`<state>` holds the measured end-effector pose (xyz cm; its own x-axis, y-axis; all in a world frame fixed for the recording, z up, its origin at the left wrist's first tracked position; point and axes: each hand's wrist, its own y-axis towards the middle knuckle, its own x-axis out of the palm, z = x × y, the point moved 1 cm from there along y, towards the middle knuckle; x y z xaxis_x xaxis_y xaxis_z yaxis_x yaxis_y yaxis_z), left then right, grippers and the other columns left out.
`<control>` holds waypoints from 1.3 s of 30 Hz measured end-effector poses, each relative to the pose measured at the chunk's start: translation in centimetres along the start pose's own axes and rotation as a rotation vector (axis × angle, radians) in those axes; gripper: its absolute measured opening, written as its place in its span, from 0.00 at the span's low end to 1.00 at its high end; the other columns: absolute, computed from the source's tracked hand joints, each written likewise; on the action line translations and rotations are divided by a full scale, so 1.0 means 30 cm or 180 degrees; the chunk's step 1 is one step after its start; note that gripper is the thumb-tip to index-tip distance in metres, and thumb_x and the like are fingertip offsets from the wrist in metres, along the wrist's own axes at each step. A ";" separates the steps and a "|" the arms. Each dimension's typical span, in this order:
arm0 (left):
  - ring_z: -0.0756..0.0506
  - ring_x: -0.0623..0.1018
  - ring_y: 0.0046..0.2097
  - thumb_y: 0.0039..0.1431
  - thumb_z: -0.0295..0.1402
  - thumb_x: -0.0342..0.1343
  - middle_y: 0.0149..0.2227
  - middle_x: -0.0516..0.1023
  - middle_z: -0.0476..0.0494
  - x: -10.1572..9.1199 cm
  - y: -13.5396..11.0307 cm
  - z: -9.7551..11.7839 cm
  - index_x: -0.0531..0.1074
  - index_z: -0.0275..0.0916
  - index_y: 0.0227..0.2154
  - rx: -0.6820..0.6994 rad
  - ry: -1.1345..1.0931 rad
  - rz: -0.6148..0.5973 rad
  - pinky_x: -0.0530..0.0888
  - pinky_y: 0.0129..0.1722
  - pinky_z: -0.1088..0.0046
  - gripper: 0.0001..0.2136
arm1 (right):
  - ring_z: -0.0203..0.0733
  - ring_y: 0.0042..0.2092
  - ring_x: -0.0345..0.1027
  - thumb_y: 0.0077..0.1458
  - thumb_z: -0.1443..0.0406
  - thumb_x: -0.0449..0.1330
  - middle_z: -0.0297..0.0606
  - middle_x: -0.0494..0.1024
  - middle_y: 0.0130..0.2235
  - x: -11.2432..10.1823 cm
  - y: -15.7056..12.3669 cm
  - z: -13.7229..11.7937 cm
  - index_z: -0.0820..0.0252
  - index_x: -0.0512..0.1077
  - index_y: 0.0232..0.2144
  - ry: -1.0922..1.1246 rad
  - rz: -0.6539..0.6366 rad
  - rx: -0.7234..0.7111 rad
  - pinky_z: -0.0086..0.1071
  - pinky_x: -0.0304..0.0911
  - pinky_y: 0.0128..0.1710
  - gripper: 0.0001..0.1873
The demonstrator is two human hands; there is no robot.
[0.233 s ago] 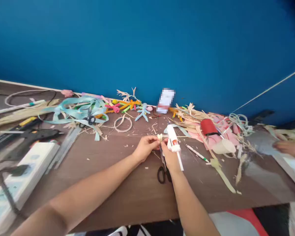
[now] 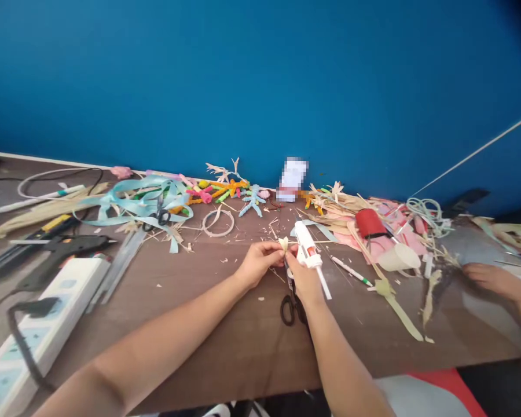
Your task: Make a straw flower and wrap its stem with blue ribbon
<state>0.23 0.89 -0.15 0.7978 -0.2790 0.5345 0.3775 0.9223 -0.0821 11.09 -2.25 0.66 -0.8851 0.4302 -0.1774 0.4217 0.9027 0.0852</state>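
Since the earlier frame: the co-worker's hand (image 2: 488, 280) at the far right has come further in over the table (image 2: 226, 359); the view has shifted slightly. Your own two hands keep nearly the same pose.

Pale yellow piece (image 2: 283, 244): held up between your fingertips, above the middle of the table. Your left hand (image 2: 257, 262) pinches it from the left, thumb and forefinger together. Your right hand (image 2: 303, 279) pinches its lower end; the other fingers are partly hidden.

White glue gun (image 2: 306, 240): right beside your right hand, glue stick reaching back past the wrist; cannot tell whether your hand bears it. Black-handled scissors (image 2: 287, 313) lie between your forearms, partly covered by the right one.

Further out, right: white pen (image 2: 349, 270) on the table, then a pale green strip (image 2: 402, 315); beyond them, a red cylinder (image 2: 370, 223) near a white cup (image 2: 399, 258). Left: pale ring (image 2: 217, 234), blue ribbon (image 2: 104, 204) in loops, black glue gun (image 2: 76, 245) behind a white power strip (image 2: 76, 295). Blue wall (image 2: 260, 87) at the back.
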 end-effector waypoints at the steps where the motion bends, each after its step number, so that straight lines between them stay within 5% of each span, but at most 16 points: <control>1: 0.53 0.72 0.24 0.38 0.34 0.63 0.25 0.76 0.47 -0.002 0.000 -0.001 0.75 0.33 0.26 0.0014 0.0027 -0.0024 0.70 0.27 0.77 0.11 | 0.35 0.25 0.64 0.41 0.62 0.59 0.31 0.70 0.25 0.001 -0.001 0.003 0.59 0.66 0.28 0.0140 -0.0009 0.0101 0.28 0.61 0.24 0.09; 10: 0.53 0.71 0.23 0.37 0.34 0.63 0.24 0.75 0.46 -0.013 0.007 -0.005 0.75 0.33 0.25 0.0107 0.0121 0.0004 0.70 0.27 0.76 0.10 | 0.32 0.24 0.63 0.39 0.64 0.59 0.28 0.69 0.25 0.005 -0.011 -0.034 0.60 0.65 0.27 0.0541 -0.0115 0.0443 0.25 0.58 0.22 0.09; 39: 0.54 0.71 0.23 0.38 0.34 0.64 0.24 0.74 0.47 -0.023 0.006 0.007 0.73 0.31 0.26 -0.0371 0.0099 -0.0329 0.70 0.27 0.77 0.12 | 0.34 0.27 0.62 0.41 0.63 0.59 0.30 0.67 0.26 -0.012 0.000 0.016 0.59 0.65 0.28 0.0751 -0.0595 0.0397 0.28 0.60 0.26 0.09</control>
<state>-0.36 1.30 -0.36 0.7653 -0.3807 0.5190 0.5091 0.8515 -0.1260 11.49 -2.41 0.26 -0.9645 0.2582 0.0546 0.2556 0.9655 -0.0508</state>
